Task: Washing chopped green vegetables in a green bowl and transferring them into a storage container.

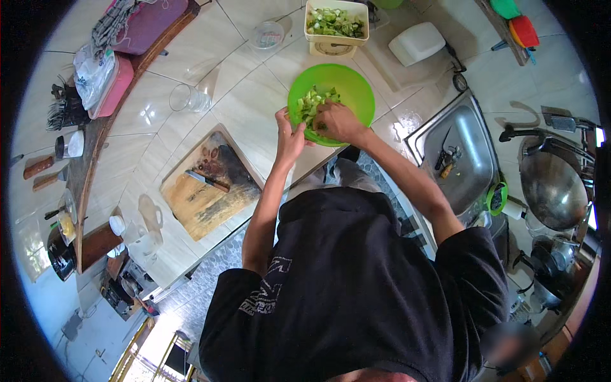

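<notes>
A bright green plastic bowl (353, 90) stands at the counter's front edge with chopped green vegetables (310, 102) inside. My left hand (290, 136) grips its near left rim, thumb on the inside. Reaching in from the right, my right hand (339, 122) has curled fingers down among the pieces. Its fingertips are hidden, so whether it grips any cannot be told. Just behind the bowl, a cream kitchen scale (331, 49) carries a square tub (312, 38) of more chopped greens.
A knife (207, 180) lies on a stained wooden cutting board (210, 210) at left. A drinking glass (191, 99) lies on its side behind it. Another knife rests in the steel sink (470, 162) at right. A wooden shelf (95, 143) edges the left wall; a wok (553, 186) hangs far right.
</notes>
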Demonstrator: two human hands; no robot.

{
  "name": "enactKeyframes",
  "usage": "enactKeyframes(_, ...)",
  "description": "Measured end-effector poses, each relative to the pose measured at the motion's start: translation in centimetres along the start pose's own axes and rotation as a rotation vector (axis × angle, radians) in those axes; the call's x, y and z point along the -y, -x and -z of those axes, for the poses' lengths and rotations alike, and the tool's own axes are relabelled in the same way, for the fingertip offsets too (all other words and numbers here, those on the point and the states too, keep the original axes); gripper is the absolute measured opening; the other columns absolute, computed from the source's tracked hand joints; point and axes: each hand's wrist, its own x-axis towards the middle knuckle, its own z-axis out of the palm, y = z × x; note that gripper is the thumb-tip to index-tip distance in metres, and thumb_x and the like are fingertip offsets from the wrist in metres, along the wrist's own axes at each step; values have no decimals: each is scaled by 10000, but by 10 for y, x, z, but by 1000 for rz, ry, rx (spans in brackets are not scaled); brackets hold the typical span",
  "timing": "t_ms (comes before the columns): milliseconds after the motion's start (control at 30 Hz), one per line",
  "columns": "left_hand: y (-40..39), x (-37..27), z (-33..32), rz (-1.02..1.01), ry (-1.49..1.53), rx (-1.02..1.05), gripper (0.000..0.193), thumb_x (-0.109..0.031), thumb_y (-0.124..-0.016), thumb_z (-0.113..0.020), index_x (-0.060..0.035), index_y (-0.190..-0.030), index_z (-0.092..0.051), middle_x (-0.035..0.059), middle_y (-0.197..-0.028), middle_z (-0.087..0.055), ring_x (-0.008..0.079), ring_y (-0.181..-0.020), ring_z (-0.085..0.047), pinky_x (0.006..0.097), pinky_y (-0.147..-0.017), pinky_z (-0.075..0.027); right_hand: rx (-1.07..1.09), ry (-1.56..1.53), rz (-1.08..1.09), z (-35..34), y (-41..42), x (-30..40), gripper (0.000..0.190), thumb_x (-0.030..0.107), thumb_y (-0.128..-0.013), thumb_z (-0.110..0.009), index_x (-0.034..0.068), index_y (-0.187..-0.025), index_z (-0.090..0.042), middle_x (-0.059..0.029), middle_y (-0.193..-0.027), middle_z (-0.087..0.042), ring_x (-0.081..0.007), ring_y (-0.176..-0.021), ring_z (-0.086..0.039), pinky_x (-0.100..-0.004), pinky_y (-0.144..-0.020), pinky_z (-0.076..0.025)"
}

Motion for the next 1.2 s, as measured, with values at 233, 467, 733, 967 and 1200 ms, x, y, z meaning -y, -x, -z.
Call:
enactKeyframes(233,-9,-2,3,-42,-102,6,489,30,-905,-481,-56,-1325,-247,181,-1265,-415,222,-792,-639,285,-439,-540,-465,-132,-234,41,2,10,282,173,-759,-680,118,-1035,-686,-133,-992,-645,-331,-1028,-585,-447,-882,-485)
enactKeyframes(467,-1,8,-16,-50,-156,37,485,-14,-929,-504,-110,-1354,-293,105,-1244,-478,145,-632,-589,258,-432,-459,-154,51,-217,21,23,-8,410,213,-758,-671,151,-1163,-659,-148,-1088,-671,-352,-999,-610,-462,-919,-466)
enactKeyframes(733,1,-6,-19,-79,-269,138,527,72,-870,-505,-82,-1317,-273,164,-1205,-479,191,-748,-613,275,-456,-508,-284,87,-365,-6,27,-39,462,332,-873,-612,77,-1256,-572,-181,-1242,-581,-382,-1116,-570,-468,-967,-460)
enactKeyframes(967,-4,24,-20,-17,-209,75,509,40,-897,-510,-81,-1326,-265,133,-1271,-452,157,-652,-597,255,-449,-469,317,61,-339,-16,16,-49,329,218,-872,-574,67,-1158,-632,-171,-1170,-612,-349,-1064,-602,-450,-909,-493)
enactKeyframes(1200,-3,9,-28,-108,-153,-20,532,63,-879,-525,-34,-1324,-250,175,-1290,-425,191,-689,-623,263,-442,-502,-232,28,-335,31,19,-33,255,97,-792,-594,87,-1030,-686,-141,-983,-671,-330,-967,-635,-436,-808,-528)
